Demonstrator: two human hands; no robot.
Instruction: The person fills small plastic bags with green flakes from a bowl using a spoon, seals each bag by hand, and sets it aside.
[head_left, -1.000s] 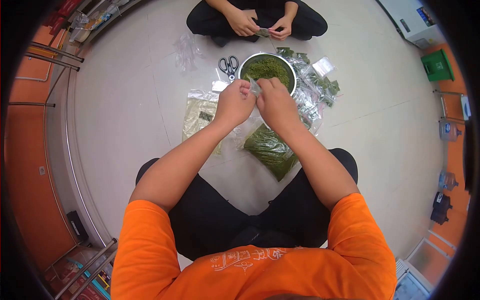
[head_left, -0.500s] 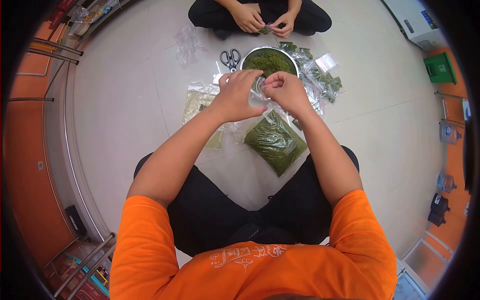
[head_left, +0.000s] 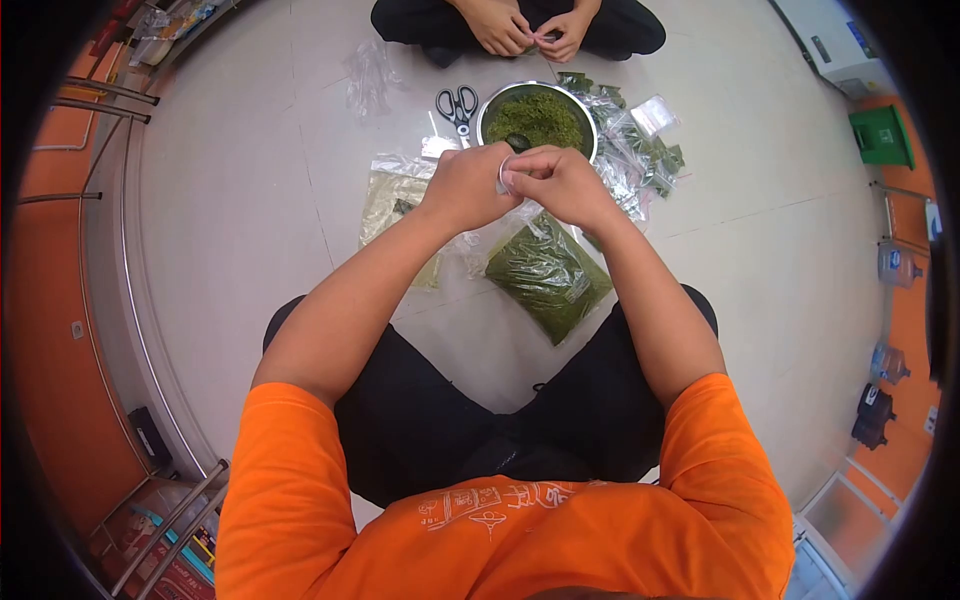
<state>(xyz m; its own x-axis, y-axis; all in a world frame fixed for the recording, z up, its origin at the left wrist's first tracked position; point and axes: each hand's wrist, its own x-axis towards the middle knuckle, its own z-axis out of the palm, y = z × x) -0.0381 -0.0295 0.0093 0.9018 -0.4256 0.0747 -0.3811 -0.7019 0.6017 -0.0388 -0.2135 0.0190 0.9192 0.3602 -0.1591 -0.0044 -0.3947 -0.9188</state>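
My left hand (head_left: pixel 472 187) and my right hand (head_left: pixel 560 184) meet just below a metal bowl (head_left: pixel 592 140) of green shredded material. Between them is a small clear plastic bag (head_left: pixel 503 178), with the fingers of both hands closed on it. A dark rounded end, perhaps a spoon (head_left: pixel 517 143), shows at the bowl's lower edge. Beneath my hands lies a large clear bag of green material (head_left: pixel 552 278). To its left is a flat bag with pale yellowish contents (head_left: pixel 386 206), partly under my left forearm.
Black-handled scissors (head_left: pixel 457 106) lie left of the bowl. Small filled green packets (head_left: pixel 640 150) are heaped on its right, with a white packet (head_left: pixel 653 116) on them. Crumpled clear plastic (head_left: pixel 370 80) is at the upper left. Another person's hands (head_left: pixel 530 30) work beyond the bowl.
My left hand has closed from a wide, open-thumbed pose and come together with my right hand around the small bag. The other person's hands have shifted slightly.
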